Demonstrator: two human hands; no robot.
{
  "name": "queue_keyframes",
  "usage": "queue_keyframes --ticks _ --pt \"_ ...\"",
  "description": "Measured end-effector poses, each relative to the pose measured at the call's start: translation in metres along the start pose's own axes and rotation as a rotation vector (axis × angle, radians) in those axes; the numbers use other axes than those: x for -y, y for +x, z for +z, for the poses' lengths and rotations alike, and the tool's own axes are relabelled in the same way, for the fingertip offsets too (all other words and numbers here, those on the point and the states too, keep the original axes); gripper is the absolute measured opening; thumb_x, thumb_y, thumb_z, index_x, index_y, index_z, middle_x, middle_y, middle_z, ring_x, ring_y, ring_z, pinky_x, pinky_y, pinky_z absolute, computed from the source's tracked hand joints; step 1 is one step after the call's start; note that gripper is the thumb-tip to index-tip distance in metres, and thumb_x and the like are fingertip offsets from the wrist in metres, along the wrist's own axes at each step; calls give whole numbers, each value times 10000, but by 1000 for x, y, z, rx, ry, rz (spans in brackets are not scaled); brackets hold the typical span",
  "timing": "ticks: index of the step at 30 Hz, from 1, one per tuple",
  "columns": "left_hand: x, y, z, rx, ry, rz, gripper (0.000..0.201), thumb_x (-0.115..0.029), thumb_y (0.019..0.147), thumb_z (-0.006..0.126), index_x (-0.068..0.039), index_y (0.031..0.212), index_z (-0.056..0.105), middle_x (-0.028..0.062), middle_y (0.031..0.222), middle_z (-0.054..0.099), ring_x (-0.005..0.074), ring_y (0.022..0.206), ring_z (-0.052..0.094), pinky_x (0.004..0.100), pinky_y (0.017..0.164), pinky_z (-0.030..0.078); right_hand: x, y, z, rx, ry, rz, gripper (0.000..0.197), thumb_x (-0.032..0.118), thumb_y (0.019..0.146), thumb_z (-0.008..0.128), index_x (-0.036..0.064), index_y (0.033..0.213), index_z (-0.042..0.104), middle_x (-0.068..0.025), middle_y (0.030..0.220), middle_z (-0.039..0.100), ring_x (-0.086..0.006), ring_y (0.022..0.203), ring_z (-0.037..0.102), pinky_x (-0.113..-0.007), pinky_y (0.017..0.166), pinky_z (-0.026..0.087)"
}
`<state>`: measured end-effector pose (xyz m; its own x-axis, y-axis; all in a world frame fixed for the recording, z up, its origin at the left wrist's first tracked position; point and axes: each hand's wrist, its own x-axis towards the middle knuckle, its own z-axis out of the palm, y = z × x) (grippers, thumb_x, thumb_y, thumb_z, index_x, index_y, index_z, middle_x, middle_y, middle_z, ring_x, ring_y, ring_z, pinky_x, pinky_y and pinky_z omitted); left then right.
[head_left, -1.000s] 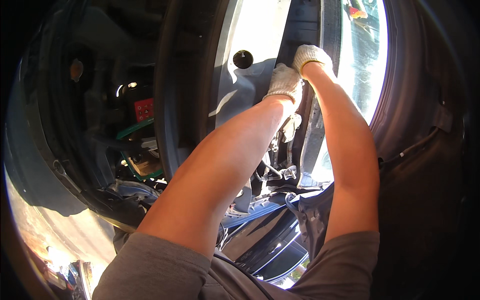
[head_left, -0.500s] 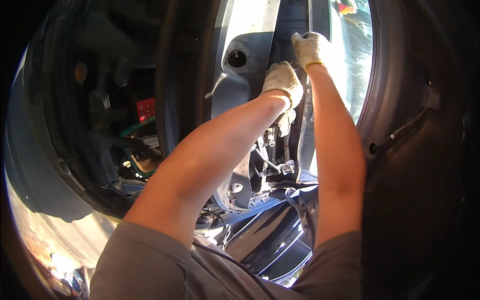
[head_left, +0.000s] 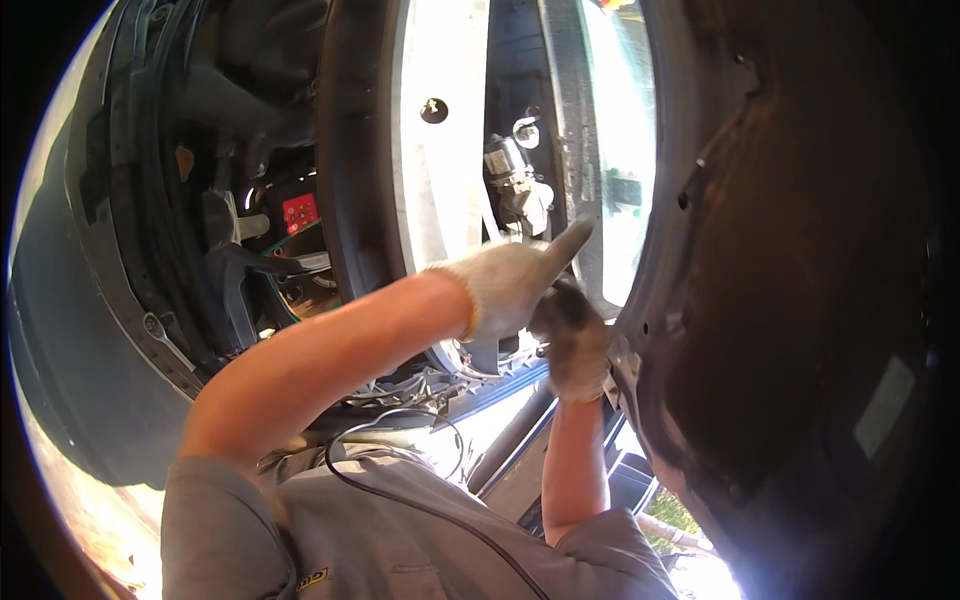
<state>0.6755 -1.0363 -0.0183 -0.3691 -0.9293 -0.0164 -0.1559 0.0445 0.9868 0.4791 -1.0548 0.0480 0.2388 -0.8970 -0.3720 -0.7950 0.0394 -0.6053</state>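
Note:
Both my hands wear pale knit gloves with dark, dirty-looking fingers and are close together over the trough between engine bay and windscreen. One finger of my left hand (head_left: 505, 285) is stretched out toward the windscreen's lower edge; its other fingers are largely hidden. Just below it, my right hand (head_left: 578, 350) is smeared by motion, so its fingers and anything in them cannot be made out. Beyond the hands, a silver wiper motor with linkage (head_left: 520, 185) sits in the trough. A pale metal panel with a round hole (head_left: 440, 60) runs alongside.
The windscreen (head_left: 625, 200) lies to the right, beside the dark raised hood (head_left: 780, 300). In the shaded engine bay at left is a red part (head_left: 300, 213). A wrench (head_left: 170, 340) rests along the front edge. A black cable (head_left: 400, 492) loops across my shirt.
Both hands have come down and nearer to me from the far end of the trough. The wiper motor, earlier behind my left hand and forearm, now shows. The view has shifted.

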Motion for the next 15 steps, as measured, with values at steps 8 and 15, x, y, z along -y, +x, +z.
queue_keyframes --ticks 8,15 --pt "4 -87 81 274 71 22 1333 79 869 744 -204 1728 -235 377 1175 703 478 1019 742 510 883 595 -51 -114 38 195 35 15 307 53 980 796 -48 1263 732 -128 1116 807 -169 1010 754 -326 924 606" --pt "22 -120 129 154 -103 182 966 -45 1041 660 -198 1762 35 280 1123 735 397 930 722 487 838 576 -73 -148 37 292 68 44 234 54 974 794 -67 1163 730 -102 1002 774 -164 927 744 -318 861 621"
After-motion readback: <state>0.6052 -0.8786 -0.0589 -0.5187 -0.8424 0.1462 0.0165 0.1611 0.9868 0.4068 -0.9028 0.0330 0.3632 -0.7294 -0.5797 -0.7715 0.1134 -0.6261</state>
